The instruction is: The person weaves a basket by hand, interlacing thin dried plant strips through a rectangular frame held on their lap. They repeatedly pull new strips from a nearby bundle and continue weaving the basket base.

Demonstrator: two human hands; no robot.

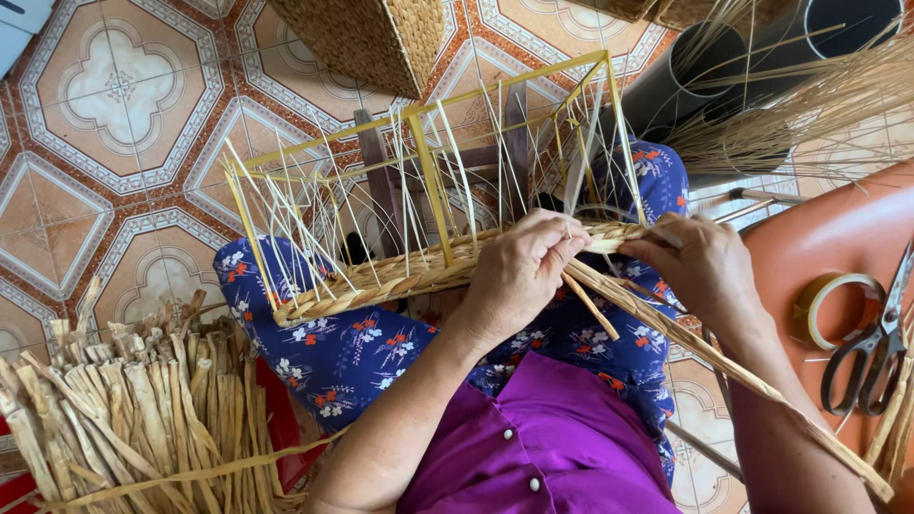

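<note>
On our lap, our left hand (519,276) pinches the woven straw band (400,271) of the yellow wire basket frame (428,181). At three o'clock, our right hand (700,266) grips the loose straw strand (724,357). Scissors (871,357) and a tape roll (838,305) lie beyond it at three o'clock.

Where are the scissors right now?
In the head view, the scissors lie at the far right on the orange seat surface, just right of the tape roll and beyond the right hand.
</note>
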